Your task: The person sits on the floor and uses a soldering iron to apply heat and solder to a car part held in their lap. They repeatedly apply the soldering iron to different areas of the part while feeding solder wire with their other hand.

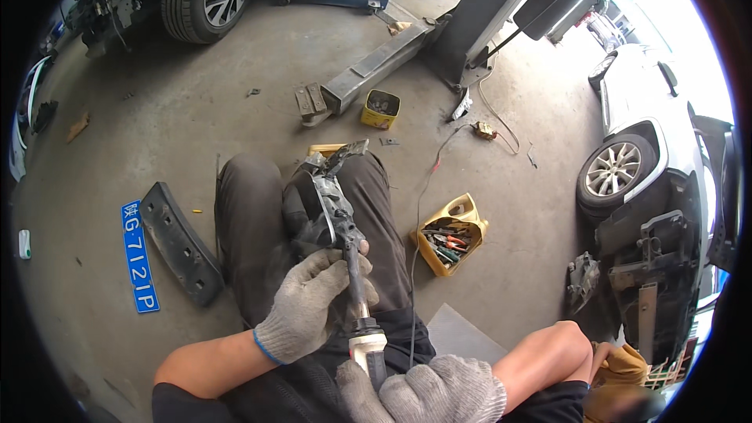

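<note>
My left hand (301,313), in a grey knitted glove, is closed round the lower end of a dark, broken-looking plastic car part (332,197). That part lies over my knees, its far end pointing away from me. My right hand (439,393), also gloved, grips the handle of a hot-air welding gun (366,342) with a white collar and a long metal tube. The tube runs up beside my left fingers to the part; its tip is hard to make out there. Faint haze hangs left of the part.
An open yellow jug (475,227) of hand tools stands right of my knees. Ahead are a yellow tub (379,120), a lift arm (384,65) and post (479,23). A cord (424,196) crosses the floor. Left lie a black strip (178,247) and blue number plate (139,262).
</note>
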`<state>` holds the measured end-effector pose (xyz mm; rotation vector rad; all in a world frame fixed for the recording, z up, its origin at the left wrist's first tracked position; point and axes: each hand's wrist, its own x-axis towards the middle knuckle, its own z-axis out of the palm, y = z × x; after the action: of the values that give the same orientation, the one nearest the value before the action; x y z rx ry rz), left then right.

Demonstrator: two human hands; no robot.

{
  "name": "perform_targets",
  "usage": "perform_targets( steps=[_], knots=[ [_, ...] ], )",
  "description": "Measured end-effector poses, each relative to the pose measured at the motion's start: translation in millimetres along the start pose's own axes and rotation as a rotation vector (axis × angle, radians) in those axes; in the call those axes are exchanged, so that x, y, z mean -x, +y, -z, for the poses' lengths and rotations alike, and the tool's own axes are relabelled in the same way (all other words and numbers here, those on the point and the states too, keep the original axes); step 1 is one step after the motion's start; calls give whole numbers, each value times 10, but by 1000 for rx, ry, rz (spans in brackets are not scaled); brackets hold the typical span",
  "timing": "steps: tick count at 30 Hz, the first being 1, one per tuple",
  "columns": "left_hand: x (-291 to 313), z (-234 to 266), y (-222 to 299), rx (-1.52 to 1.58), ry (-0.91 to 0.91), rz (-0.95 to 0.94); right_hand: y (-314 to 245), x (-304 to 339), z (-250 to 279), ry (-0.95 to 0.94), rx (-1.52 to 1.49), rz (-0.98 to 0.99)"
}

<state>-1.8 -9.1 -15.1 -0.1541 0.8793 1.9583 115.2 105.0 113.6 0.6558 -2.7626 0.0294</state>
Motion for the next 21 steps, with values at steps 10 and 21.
perform_targets(
  steps=[10, 21],
  knots=[
    [17, 9, 13, -48, -34, 19, 9, 43, -59, 1, 10, 59],
    [80, 87, -15, -277, -109, -66, -8, 53, -138, 88, 4, 40]
  ],
)
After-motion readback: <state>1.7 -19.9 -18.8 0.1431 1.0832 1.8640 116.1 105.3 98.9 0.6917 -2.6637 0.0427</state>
